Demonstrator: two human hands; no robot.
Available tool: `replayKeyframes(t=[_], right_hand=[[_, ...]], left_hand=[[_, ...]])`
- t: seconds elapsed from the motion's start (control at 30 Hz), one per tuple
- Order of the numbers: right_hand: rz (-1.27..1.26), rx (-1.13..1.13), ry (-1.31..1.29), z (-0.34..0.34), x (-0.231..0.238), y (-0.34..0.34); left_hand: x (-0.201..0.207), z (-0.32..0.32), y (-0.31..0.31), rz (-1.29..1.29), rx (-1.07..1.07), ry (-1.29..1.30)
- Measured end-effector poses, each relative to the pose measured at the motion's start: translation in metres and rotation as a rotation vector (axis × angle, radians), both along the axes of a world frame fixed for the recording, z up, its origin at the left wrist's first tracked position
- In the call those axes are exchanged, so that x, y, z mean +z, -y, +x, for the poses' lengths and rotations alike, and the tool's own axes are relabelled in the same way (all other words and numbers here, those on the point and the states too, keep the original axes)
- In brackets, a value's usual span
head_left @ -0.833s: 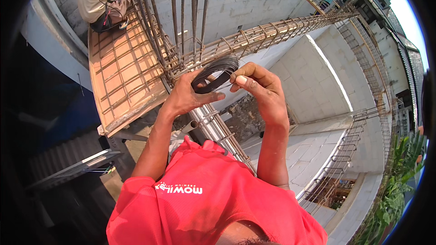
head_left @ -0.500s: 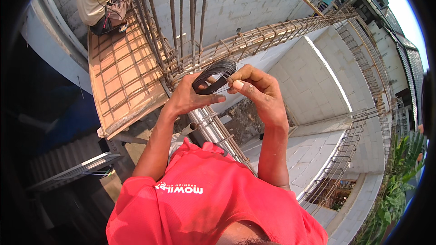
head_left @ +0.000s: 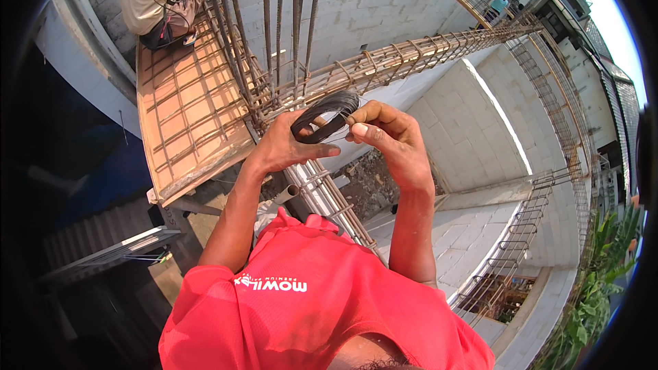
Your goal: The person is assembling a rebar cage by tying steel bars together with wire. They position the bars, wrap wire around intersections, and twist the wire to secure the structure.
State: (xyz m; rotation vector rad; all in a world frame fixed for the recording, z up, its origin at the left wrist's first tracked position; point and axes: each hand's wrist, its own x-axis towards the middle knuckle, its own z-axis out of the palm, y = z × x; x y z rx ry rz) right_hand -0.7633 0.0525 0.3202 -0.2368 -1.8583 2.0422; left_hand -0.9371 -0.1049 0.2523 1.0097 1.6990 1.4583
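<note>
A coil of thin dark tie wire (head_left: 317, 124) is held up in front of my chest. My left hand (head_left: 282, 144) is closed round the coil's left side, its fingers through the loop and its thumb stretched below. At the coil's right side, my right hand (head_left: 392, 142) pinches thin strands of the wire between thumb and fingertips. The strands run from the coil to those fingertips. Just behind the coil, upright rebar rods (head_left: 267, 24) rise from where the rebar cages meet.
A rebar beam cage (head_left: 411, 55) runs far right along a block wall. Left lies a plywood deck (head_left: 199, 157) with a rebar grid; a person in a light shirt (head_left: 147, 0) sits at its far end. Another person (head_left: 498, 3) is far off. A drop with rubble (head_left: 373, 181) lies below right.
The background has shifted slightly right in the view. Both hands keep their hold on the coil and its strands, nearly unmoved.
</note>
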Motion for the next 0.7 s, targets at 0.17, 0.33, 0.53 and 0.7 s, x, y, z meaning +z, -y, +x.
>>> replayKeyframes(t=[0.17,0.33,0.53,0.7], right_hand=[[0.035,-0.006,-0.033,0.000,-0.005,0.003],[0.064,-0.023,-0.033,-0.003,-0.016,-0.004],[-0.183,0.012,-0.209,0.005,-0.009,-0.016],[0.245,-0.122,0.047,0.021,0.002,-0.011]], left_hand=[[-0.001,0.000,0.002,-0.054,0.019,0.028],[-0.007,-0.002,0.001,-0.073,0.030,-0.017],[-0.024,-0.004,-0.006,0.086,0.065,-0.176],[-0.033,-0.020,0.008,-0.015,0.100,-0.262]])
